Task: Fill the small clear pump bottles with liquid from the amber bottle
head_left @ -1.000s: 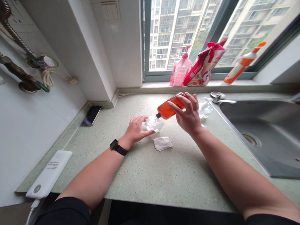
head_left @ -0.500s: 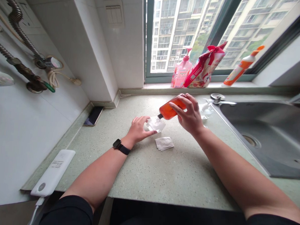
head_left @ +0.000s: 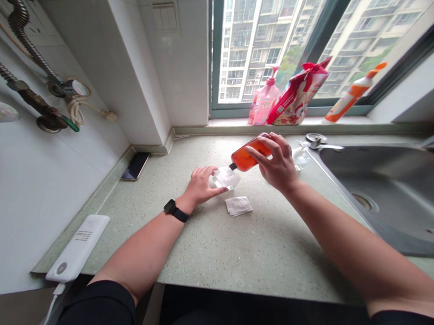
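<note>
Speckled pale-green bench (head_left: pixel 256 260), set below one green-framed window (head_left: pixel 217 62). Your two hands are occupied: the left hand (head_left: pixel 200 185) grips one clear, angular container (head_left: pixel 229 178); the right hand (head_left: pixel 279 164) is clamped on one translucent orange bottle (head_left: pixel 246 155), tilted, black neck (head_left: pixel 232 166) at the container. One folded white tissue (head_left: pixel 238 206) lies nearby. You have bare bench thence to the front edge (head_left: pixel 254 291); one steel sink (head_left: pixel 399 182) bounds the right.

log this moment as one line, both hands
left hand: gripping clear container | right hand: holding orange bottle, tilted, neck down at container | nearby: folded tissue on counter
</note>
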`<state>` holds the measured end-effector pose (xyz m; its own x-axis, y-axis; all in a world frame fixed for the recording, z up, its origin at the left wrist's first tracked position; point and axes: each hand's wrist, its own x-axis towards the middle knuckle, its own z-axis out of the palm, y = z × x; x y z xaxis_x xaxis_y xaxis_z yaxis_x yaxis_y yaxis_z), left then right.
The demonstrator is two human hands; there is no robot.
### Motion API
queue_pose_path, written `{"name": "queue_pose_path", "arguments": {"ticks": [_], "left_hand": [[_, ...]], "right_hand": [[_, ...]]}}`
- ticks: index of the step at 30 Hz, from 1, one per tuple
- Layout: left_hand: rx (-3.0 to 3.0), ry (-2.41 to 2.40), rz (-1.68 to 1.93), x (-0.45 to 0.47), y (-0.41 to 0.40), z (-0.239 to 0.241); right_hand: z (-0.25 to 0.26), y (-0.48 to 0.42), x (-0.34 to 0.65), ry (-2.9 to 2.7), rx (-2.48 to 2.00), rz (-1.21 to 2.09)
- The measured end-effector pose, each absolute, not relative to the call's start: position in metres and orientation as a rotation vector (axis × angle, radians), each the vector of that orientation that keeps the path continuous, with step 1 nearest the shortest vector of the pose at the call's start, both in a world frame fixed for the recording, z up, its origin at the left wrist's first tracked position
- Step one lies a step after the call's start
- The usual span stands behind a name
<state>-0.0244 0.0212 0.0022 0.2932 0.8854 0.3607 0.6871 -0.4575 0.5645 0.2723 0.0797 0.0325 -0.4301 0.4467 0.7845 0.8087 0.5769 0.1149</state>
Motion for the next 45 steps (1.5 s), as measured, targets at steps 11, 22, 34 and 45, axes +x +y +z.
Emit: {"name": "queue_pose_path", "arguments": {"ticks": [11, 22, 34, 45], "left_hand": [[2.25, 1.428, 0.914, -0.024, 0.02, 0.005], [2.237, 1.425, 0.918, -0.024, 0.021, 0.004], [2.247, 1.422, 0.927, -0.025, 0.021, 0.004], [2.235, 1.422, 0.912, -0.026, 0.022, 0.003]], "right_hand": [[0.043, 0.075, 0.271, -2.125, -1.018, -0.647], [0.046, 0.08, 0.272, -2.147, -0.979, -0.685], [0.056, 0.077, 0.269, -2.193, -0.943, -0.633], [0.059, 0.074, 0.269, -2.2, -0.887, -0.715]]}}
